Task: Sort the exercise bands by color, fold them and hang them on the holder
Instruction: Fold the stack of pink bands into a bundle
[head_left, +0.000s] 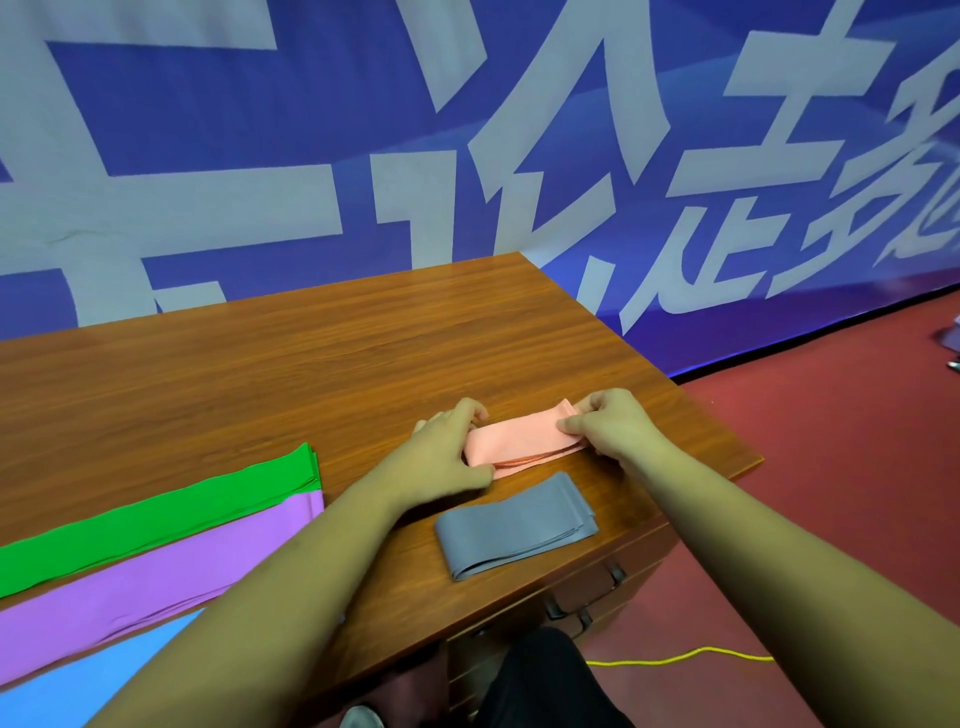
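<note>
A folded pink band (519, 439) lies on the wooden table (260, 374) near its right end. My left hand (449, 449) presses down on the band's left end, and my right hand (610, 423) pinches its right end between thumb and fingers. Just in front of it rests a folded grey band (514, 525), touched by neither hand. At the left, a green band (156, 519), a purple band (156, 582) and a blue band (88, 680) lie stretched out side by side. No holder is in view.
A blue banner with large pale characters (467, 156) hangs behind the table. Red floor (831, 467) lies to the right, with a yellow cord (685, 657) on it. Drawer handles (587, 597) show on the table's front.
</note>
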